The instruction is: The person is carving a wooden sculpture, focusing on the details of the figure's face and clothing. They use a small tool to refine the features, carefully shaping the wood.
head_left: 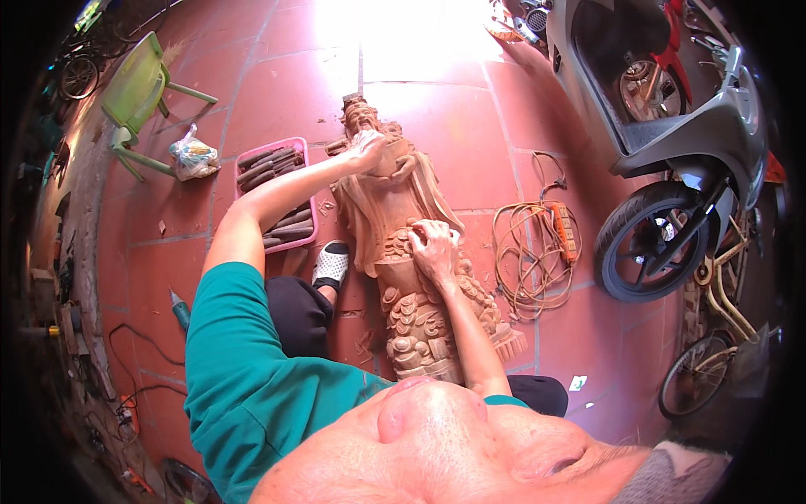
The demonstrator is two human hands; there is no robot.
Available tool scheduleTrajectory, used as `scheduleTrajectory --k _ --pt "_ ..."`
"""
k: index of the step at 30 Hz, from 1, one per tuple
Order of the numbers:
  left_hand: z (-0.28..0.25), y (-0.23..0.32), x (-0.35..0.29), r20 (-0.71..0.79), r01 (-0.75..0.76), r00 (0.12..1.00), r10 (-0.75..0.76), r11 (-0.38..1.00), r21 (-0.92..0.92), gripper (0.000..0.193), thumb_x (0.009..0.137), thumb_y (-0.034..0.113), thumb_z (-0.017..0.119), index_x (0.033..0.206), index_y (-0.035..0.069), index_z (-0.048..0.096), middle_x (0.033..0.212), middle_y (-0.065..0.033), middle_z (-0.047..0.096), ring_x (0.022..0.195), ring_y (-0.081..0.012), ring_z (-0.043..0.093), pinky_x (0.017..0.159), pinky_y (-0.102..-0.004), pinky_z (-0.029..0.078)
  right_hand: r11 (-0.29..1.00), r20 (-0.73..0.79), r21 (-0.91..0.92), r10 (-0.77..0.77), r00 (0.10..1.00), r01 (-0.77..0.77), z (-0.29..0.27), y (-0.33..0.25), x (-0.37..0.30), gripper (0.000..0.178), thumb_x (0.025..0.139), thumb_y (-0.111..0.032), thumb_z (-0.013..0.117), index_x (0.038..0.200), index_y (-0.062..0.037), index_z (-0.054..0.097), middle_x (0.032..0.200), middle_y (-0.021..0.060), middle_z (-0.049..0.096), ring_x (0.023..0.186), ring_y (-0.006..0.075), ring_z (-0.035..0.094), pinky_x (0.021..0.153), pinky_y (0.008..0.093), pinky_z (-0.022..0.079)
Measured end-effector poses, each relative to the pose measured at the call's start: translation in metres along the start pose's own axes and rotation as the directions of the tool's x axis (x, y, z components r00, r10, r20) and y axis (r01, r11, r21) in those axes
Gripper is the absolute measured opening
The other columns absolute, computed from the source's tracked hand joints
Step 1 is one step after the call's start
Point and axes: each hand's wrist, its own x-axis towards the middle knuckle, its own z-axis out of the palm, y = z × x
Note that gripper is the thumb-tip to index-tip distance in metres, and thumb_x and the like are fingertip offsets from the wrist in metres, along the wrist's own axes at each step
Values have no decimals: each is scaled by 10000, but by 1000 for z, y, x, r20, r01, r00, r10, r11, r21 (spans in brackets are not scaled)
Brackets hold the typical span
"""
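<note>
A carved wooden statue (382,206) of a bearded, robed figure lies on the tiled floor in front of me, its head away from me. Coin-like shapes cover the base (420,328), which is nearest to my body. My left hand (366,153) is at the statue's upper chest, just below the beard. Its fingers are drawn together, and bright light hides what they may hold. Lower down, my right hand (435,250) rests on the carved middle with its fingers bent and somewhat apart, nothing visible in them.
Left of the statue is a pink basket (314,227) of dark rod-like tools. Beyond it are a plastic bag (194,154) and a green chair (138,88). A coiled cord (512,260) with an orange power strip (566,233) lies right, near a parked scooter (663,143).
</note>
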Motion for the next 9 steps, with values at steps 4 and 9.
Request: scheduleTrajectory --k 4,9 --pt "0 -5 6 201 111 971 -128 990 91 99 665 5 549 675 -63 621 743 -302 621 724 -450 651 591 -489 500 999 -20 34 -8 1000 9 2 3 0 223 866 -291 676 1025 -140 714 1058 23 702 1084 223 598 965 414 384" --pt "14 -25 -1 58 303 951 -304 952 29 125 667 20 583 740 -53 654 785 -302 640 776 -447 668 689 -533 520 1000 -17 20 -10 1000 10 11 11 -7 240 822 -316 691 977 -134 717 1013 53 705 1070 224 602 958 447 364"
